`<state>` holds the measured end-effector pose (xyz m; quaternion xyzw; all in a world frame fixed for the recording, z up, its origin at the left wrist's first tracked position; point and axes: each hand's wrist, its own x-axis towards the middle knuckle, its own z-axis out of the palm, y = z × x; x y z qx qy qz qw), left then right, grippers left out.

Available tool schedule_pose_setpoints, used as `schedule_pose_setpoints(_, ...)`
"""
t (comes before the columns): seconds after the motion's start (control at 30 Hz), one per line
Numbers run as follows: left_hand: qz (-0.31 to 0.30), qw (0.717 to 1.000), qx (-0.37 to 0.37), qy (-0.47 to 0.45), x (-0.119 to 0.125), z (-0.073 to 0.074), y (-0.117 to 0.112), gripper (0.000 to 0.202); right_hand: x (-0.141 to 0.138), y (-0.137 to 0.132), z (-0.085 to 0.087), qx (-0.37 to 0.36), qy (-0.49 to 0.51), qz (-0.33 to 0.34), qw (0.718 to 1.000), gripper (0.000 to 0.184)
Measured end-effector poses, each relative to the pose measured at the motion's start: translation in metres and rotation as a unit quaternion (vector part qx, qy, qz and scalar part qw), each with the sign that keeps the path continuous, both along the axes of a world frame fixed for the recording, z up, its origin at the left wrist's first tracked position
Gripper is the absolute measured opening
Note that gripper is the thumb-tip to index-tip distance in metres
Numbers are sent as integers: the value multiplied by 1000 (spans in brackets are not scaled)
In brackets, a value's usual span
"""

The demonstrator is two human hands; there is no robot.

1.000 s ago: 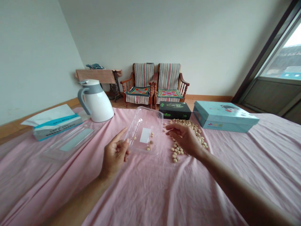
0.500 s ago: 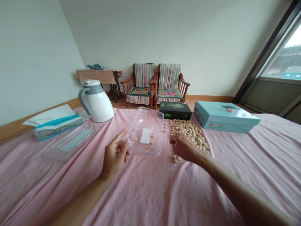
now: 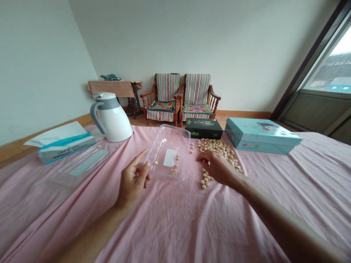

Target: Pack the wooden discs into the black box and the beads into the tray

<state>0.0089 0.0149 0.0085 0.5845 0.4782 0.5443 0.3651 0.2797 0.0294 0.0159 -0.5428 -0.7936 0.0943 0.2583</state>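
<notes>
My left hand [image 3: 135, 178] grips the near left edge of a clear plastic tray [image 3: 170, 142], thumb and fingers pinching the rim. The tray is tilted, has a white label, and holds several pale pieces. My right hand [image 3: 216, 166] hangs over the left side of a pile of small tan nuts or beans [image 3: 219, 147]. Its fingers are curled and bent down; what they hold, if anything, is hidden. Several loose pieces lie below this hand and between the tray and the pile.
Behind the pile stand a black box [image 3: 204, 128] and a pale blue box [image 3: 261, 135]. At the left are a white and grey jug [image 3: 115, 122], a tissue pack [image 3: 67, 142] and another clear plastic container [image 3: 82, 166]. A pink cloth [image 3: 175, 223] covers the surface.
My right hand has shifted slightly, uncovering more loose pieces below it. My left hand and the tray are almost where they were. The whole view has moved a little.
</notes>
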Motion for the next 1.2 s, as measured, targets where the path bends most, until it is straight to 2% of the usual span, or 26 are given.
schedule_pose_setpoints(0.1,-1,1000,0,-2,0,0,0,64,8,2,-9,-15,-155,26,988,25)
schedule_pose_setpoints(0.23,-3,1000,0,-3,-1,-1,0,64,7,3,-14,-32,-240,58,968,24)
schedule_pose_setpoints(0.47,3,1000,4,-5,-1,-2,1,64,7,2,-13,-20,-277,72,958,22)
schedule_pose_setpoints(0.7,-3,1000,3,3,-2,-4,3,62,5,6,-25,0,-272,52,961,19)
schedule_pose_setpoints(0.83,-4,1000,3,6,-2,-5,3,62,3,7,-24,4,-195,31,980,19)
schedule_pose_setpoints(0.93,-5,1000,0,9,-2,-6,3,62,1,7,-14,52,-30,-29,998,15)
schedule_pose_setpoints(1.0,-8,1000,0,13,-2,-5,3,62,-3,6,-4,58,120,-21,991,12)
schedule_pose_setpoints(1.1,-10,1000,-1,14,-2,-5,2,61,-8,2,10,9,288,58,956,26)
schedule_pose_setpoints(1.13,-11,1000,-2,14,-2,-5,2,61,-9,0,14,3,299,66,952,28)
schedule_pose_setpoints(1.2,-10,1000,-4,12,-2,-4,2,62,-6,-3,18,13,232,43,972,24)
